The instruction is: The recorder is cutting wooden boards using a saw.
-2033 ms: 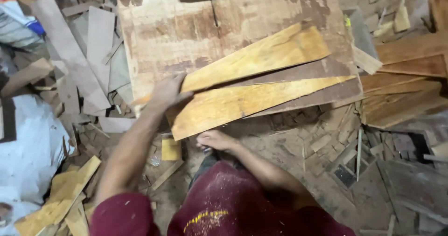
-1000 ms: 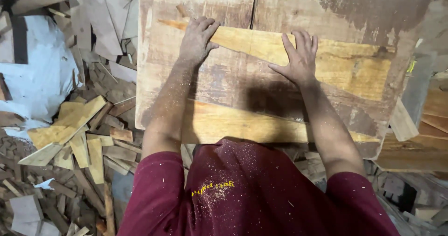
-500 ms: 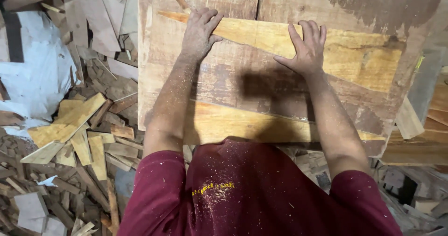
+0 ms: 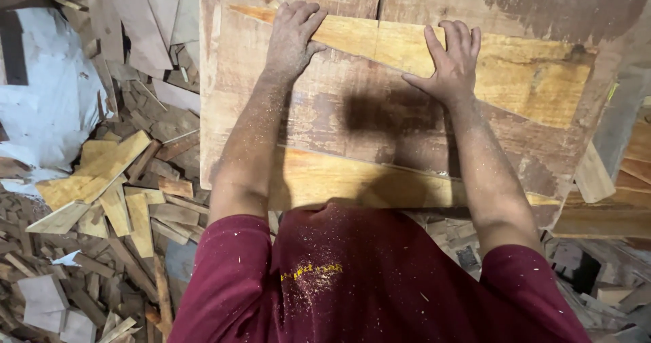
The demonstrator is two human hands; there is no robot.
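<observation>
A broad worn brown wooden work table (image 4: 352,123) fills the far middle of the view, its top scuffed and dusted with sawdust, with a dark slot running from its far edge near the centre. To the left of it the floor is covered by a heap of wooden offcuts and scrap strips (image 4: 102,200), pale and brown, lying at all angles; a crumpled white plastic sheet (image 4: 47,106) lies at the far left among them. More stacked brown boards (image 4: 610,207) sit at the right, beside the table's edge.

On the far half of the table lies a long tapered yellow wooden plank (image 4: 515,78), narrow at its left tip and widening toward the right. A second pale yellow wooden plank (image 4: 352,180) lies flat along the near edge of the table, just in front of the person's dark red shirt (image 4: 366,282), which is speckled with sawdust.

The left hand (image 4: 291,34) lies palm down with fingers together and stretched out, pressing on the narrow left end of the tapered plank, gripping nothing. The right hand (image 4: 451,62) is also flat and open, fingers spread a little and thumb out to the left, resting on the middle of the same plank at its near edge. Both forearms are coated in fine sawdust.
</observation>
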